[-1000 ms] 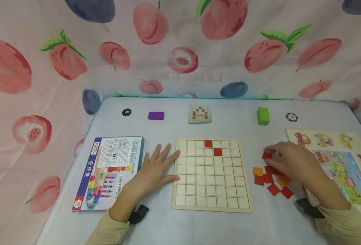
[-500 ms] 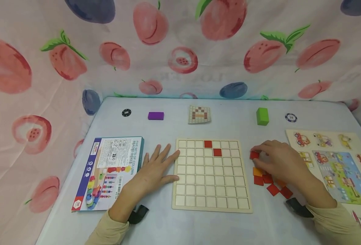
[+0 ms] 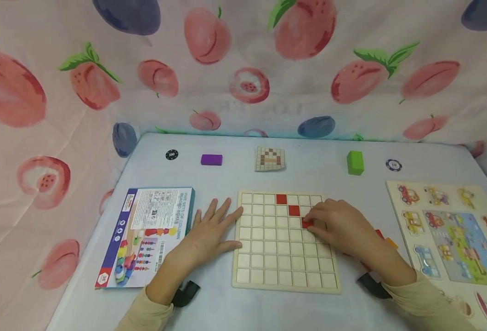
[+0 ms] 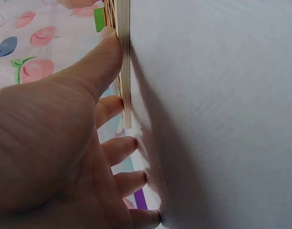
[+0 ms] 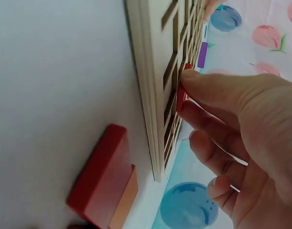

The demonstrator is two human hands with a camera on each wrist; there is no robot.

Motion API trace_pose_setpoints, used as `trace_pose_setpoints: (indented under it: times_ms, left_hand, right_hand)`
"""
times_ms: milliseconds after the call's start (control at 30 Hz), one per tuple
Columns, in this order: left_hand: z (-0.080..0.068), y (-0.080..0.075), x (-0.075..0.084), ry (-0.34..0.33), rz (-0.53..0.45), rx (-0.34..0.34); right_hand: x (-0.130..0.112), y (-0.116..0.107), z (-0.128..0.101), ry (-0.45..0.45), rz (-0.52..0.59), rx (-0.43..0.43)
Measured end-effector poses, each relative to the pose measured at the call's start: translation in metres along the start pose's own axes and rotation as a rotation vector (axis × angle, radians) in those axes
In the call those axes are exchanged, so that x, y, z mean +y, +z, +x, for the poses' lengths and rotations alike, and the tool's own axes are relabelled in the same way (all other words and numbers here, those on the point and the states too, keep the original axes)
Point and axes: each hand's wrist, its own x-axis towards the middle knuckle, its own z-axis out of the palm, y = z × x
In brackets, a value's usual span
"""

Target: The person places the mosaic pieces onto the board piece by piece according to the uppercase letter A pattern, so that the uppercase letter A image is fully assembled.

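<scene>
The red tile [image 3: 307,224] is a small flat square with no long axis to speak of; it lies nearly flat at the face of the wooden grid board [image 3: 285,276], its edges in line with the board's cells, in the third row from the far edge — one step down and to the right of the two red tiles [image 3: 287,205] already seated in a diagonal. The right hand [image 3: 342,230] pinches it between thumb and fingertips; in the right wrist view the tile [image 5: 182,90] shows as a thin red slab edge-on against the grid. The left hand [image 3: 208,232] lies flat with fingers spread, its fingertips against the board's left edge. The board is pale wood, seven cells by seven. It sits on a light grey table [image 3: 309,177] — behind it hangs a cloth printed with peaches [image 3: 243,59]. Right of the board, loose red and orange tiles [image 3: 386,239] peek out from behind the right wrist.
</scene>
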Motion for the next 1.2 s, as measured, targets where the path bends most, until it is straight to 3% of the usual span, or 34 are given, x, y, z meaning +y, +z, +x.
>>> trace_pose_setpoints:
  times_ms: [333,800,1200]
  left_hand:
    - [-0.001,0.001,0.003,0.006,0.005,-0.010]
    - [-0.001,-0.002,0.001,-0.007,-0.001,-0.017]
    - [-0.002,-0.003,0.002,0.008,0.011,-0.002]
  right_hand:
    - [0.004,0.000,-0.007,-0.008,-0.056,0.007]
    - [0.050,-0.023,-0.062,0.214,-0.076,-0.004]
    - [0.058,-0.026,-0.075,0.306,-0.135,-0.039]
